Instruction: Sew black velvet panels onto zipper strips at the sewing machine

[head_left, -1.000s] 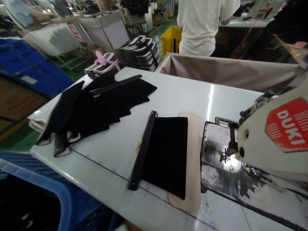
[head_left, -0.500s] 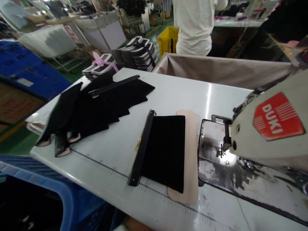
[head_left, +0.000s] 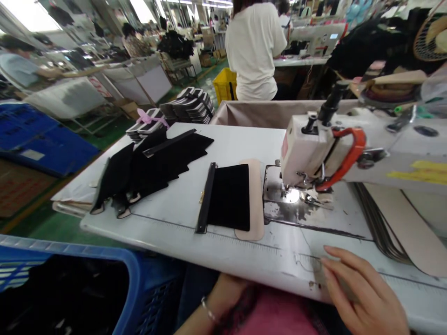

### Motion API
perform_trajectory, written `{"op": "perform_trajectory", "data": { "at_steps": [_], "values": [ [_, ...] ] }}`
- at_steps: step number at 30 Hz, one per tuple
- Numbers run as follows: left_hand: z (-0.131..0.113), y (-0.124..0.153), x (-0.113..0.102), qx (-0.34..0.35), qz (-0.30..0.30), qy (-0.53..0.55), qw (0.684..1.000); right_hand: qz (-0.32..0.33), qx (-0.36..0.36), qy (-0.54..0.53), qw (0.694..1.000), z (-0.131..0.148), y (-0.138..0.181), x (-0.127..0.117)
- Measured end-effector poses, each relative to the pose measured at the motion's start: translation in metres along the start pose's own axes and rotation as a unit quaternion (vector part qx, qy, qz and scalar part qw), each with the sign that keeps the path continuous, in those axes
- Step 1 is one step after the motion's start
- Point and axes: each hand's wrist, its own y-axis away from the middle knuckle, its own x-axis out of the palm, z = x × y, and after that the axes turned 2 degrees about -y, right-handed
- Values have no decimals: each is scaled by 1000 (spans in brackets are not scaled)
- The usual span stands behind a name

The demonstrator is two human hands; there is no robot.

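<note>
My right hand (head_left: 363, 291) is over the front edge of the white sewing table, fingers stretched out and apart, with nothing seen in them. A loose thread (head_left: 307, 267) lies on the tabletop by its fingertips. My left hand (head_left: 232, 283) is below the table edge, a bracelet on its wrist; its fingers are hidden. Between the hands and the sewing machine (head_left: 314, 153) lies a black fabric piece (head_left: 228, 197) with a dark strip (head_left: 206, 200) along its left side. Its right edge overlaps a beige rounded panel (head_left: 256, 200).
Black pieces (head_left: 167, 163) lie fanned out at the table's left. Beige panels (head_left: 408, 228) are stacked at the right. A blue basket (head_left: 134, 284) with dark material stands at the lower left. Behind the table are a fabric-lined bin (head_left: 247, 114) and a person in white (head_left: 254, 51).
The view has lifted and swung right. My right hand has come into view at the lower right, and my left forearm shows more at the bottom. The fabric piece and panel look unmoved.
</note>
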Motion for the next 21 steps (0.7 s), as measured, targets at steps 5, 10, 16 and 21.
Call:
{"op": "perform_trajectory", "data": {
  "at_steps": [5, 10, 16, 21],
  "values": [
    [-33, 53, -10, -2, 17, 55, 998, 21, 100, -156, 982, 44, -14, 5],
    [-81, 49, -18, 184, -80, 39, 979, 60, 45, -297, 952, 85, -30, 8],
    [-100, 40, -15, 310, -81, -155, 935, 51, 132, -348, 927, 102, -45, 1],
    [-98, 42, -10, 322, -60, -195, 924, 56, 165, -381, 908, 104, -50, 3]
  ]
}}
